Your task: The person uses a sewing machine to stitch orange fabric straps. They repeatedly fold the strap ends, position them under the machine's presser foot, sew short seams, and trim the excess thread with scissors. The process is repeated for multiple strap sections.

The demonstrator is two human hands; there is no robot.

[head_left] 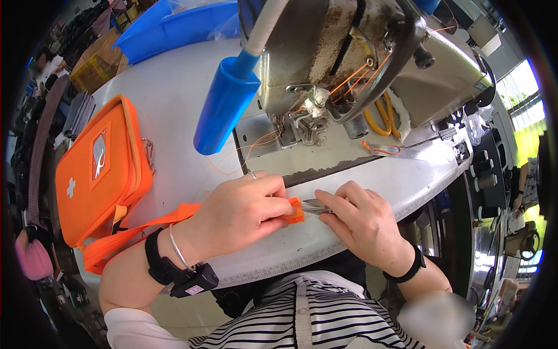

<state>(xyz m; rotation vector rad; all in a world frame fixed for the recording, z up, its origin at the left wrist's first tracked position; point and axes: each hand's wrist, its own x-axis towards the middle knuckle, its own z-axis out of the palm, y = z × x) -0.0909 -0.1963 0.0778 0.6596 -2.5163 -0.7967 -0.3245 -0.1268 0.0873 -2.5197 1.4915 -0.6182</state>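
Note:
My left hand (244, 206) is closed on the end of an orange webbing strap (295, 210), pinching it between thumb and fingers. The strap runs left under my wrist to an orange first-aid case (99, 174) with a white cross, lying on the table. Small metal thread snips (314, 206) are gripped in my right hand (363, 224); their blades point left at the strap's end. My fingers hide most of the snips. Both hands are at the table's front edge, before the sewing machine (314, 70).
A blue cylinder (226, 104) on a pale rod hangs above the table. Loose orange thread trails from the needle area. Yellow-handled scissors (383, 116) rest by the machine. A blue bin (174, 29) stands at the back left. Other people are in the background.

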